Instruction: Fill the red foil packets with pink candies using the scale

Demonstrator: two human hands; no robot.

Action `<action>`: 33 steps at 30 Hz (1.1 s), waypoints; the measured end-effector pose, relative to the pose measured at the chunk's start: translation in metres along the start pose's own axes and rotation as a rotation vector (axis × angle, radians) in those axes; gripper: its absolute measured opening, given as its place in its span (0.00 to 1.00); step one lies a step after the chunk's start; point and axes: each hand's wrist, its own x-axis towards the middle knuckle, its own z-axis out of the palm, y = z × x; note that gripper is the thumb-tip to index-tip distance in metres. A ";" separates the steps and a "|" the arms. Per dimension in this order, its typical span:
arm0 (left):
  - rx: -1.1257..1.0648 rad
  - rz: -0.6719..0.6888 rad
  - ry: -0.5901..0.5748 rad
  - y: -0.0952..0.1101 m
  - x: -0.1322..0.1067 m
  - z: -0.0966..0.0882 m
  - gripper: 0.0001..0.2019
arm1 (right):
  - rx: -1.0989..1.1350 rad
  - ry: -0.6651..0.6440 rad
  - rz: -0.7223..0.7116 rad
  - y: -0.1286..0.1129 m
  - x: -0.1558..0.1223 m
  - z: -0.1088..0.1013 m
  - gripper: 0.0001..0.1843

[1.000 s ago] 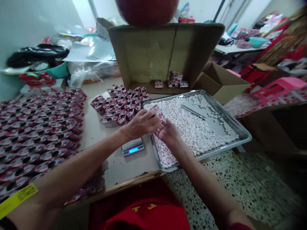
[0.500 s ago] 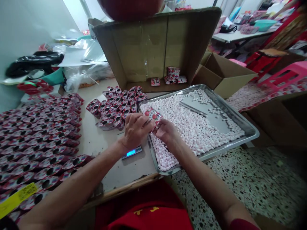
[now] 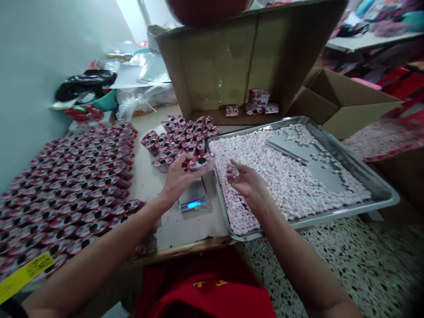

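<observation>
My left hand (image 3: 181, 173) grips a small red-and-white printed box (image 3: 201, 161) with a dark hole in its upper face. It holds the box above a small digital scale (image 3: 192, 201) with a lit blue display. My right hand (image 3: 245, 180) hovers over the left part of a metal tray (image 3: 344, 212), fingers curled, with small white candies seemingly between the fingertips. Many of the same white candies (image 3: 281, 190) are spread in the tray. Just behind my left hand stands a cluster of similar boxes (image 3: 180, 137), holes facing up.
Rows of the same boxes (image 3: 96, 185) fill the table's left side. A large cardboard box (image 3: 212, 66) lies open toward me, several printed packs (image 3: 260, 98) inside. A metal bar (image 3: 287, 153) rests in the tray. Another open carton (image 3: 361, 112) stands at the right.
My hands have parted: the left moved the box away from the right hand, turning it so its hole shows. My right hand's fingers have curled. The camera view has shifted left.
</observation>
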 end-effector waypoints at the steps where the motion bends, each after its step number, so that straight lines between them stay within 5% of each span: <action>1: -0.050 -0.066 -0.025 -0.004 -0.007 -0.012 0.23 | 0.010 -0.007 0.005 -0.002 -0.002 0.000 0.10; 5: -0.122 -0.225 -0.065 -0.029 -0.034 -0.047 0.27 | -0.012 -0.024 0.003 -0.008 -0.006 0.002 0.07; 11: -0.073 -0.202 -0.117 -0.058 -0.047 -0.048 0.25 | -0.161 -0.057 -0.033 -0.007 -0.006 0.008 0.09; 15: 0.090 -0.145 -0.086 -0.050 -0.052 -0.062 0.33 | -0.286 -0.001 -0.143 0.000 -0.007 0.012 0.09; 20: 0.136 -0.121 -0.089 -0.035 -0.070 -0.119 0.27 | -0.490 0.071 -0.189 0.007 -0.018 0.020 0.07; 25: 0.249 -0.108 -0.041 -0.015 -0.083 -0.169 0.20 | -0.744 0.029 -0.100 0.014 -0.034 0.054 0.12; 33: 0.224 0.009 0.015 0.003 -0.075 -0.174 0.22 | -0.893 -0.024 0.083 0.033 -0.036 0.096 0.08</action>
